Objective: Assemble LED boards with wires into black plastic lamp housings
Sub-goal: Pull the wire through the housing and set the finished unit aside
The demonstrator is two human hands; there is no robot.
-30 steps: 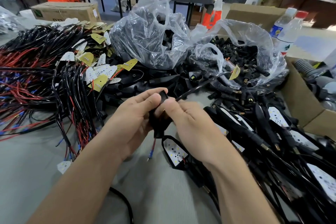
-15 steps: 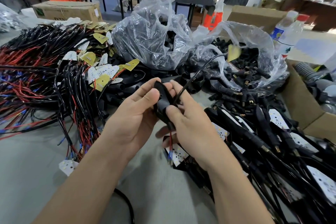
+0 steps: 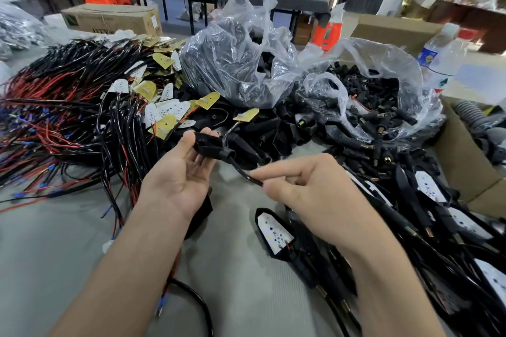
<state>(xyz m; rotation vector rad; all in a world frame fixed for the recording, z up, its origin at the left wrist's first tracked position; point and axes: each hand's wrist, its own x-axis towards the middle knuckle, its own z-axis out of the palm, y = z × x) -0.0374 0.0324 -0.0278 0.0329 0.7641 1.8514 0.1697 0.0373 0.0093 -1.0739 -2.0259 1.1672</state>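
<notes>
Right hand pinches the black wire just below the stem of the black housing, which the left hand, palm up, holds at its fingertips. Beyond, the wire's LED board hangs above the loose housings.

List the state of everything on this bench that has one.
Left hand: holds the black plastic lamp housing.
Right hand: pinches the black sheathed wire leaving that housing.
Yellow-backed LED board: outside the held housing, unseated.
Finished black housing with white LED board: lying flat, board seated.
Clear plastic bag of black parts: open.
Red-capped clear plastic bottle: upright, capped.
</notes>
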